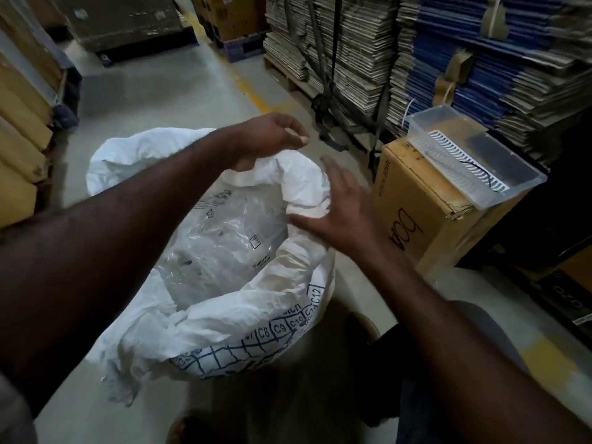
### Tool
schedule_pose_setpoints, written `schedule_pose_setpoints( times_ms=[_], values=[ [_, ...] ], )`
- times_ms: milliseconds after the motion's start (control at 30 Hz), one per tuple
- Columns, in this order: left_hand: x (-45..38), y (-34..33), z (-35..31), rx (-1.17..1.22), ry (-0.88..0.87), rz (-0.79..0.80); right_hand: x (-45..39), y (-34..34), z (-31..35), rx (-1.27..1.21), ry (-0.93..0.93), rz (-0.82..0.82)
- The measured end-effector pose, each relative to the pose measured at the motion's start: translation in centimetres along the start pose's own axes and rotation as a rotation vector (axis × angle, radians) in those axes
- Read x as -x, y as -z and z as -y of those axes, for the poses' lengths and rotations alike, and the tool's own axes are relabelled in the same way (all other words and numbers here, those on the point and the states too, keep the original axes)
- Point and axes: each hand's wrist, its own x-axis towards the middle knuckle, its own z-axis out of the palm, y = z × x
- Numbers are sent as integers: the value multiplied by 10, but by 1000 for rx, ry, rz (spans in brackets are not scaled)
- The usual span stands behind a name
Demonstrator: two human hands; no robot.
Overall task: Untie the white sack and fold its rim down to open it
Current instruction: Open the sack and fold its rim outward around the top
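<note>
The white woven plastic sack [205, 322] stands upright on the grey concrete floor [166, 88] in front of the person, long axis vertical, mouth facing straight up and wide open. Its rim is rolled outward and down, blue grid printing showing on the near fold. Inside, crumpled clear plastic bags [224, 238]. The left hand [266, 139] reaches across to the far rim, fingers curled and pinching a bunch of the white fabric. The right hand [339, 213] sits at the right edge of the rim, fingers spread flat and loose, touching the cloth, gripping nothing. Just right, a brown cardboard box [426, 213] carries a clear plastic tray [474, 155].
</note>
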Motion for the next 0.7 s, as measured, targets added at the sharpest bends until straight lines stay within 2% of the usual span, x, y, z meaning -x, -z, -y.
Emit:
schedule_pose_setpoints(
  times_ms=[67,133,200,267,333,367,467,600,633,700],
  values=[
    [2,-3,-1,-7,22,24,0,-17,11,21,-2,33],
    [5,-6,-4,-246,-79,-16,-4,-19,16,-115,-90,-11],
    [10,-10,-8,-555,-247,-129,-12,-13,13,-289,-253,-39],
    [17,-17,-8,-834,-522,-317,-17,-5,7,-436,-378,-44],
    [25,-30,-1,-985,-760,-418,-21,3,2,-592,-459,-64],
    [28,-38,5,-1033,-817,-418,-23,6,0,-650,-487,-70],
    [27,-59,31,-1105,-755,-378,-25,13,-7,-763,-534,-11],
    [12,-58,39,-890,-677,-447,-20,22,-16,-848,-510,195],
    [8,-57,35,-845,-608,-418,-16,27,-20,-805,-487,271],
    [0,-53,28,-775,-420,-346,-8,35,-29,-539,-443,402]
  ],
)
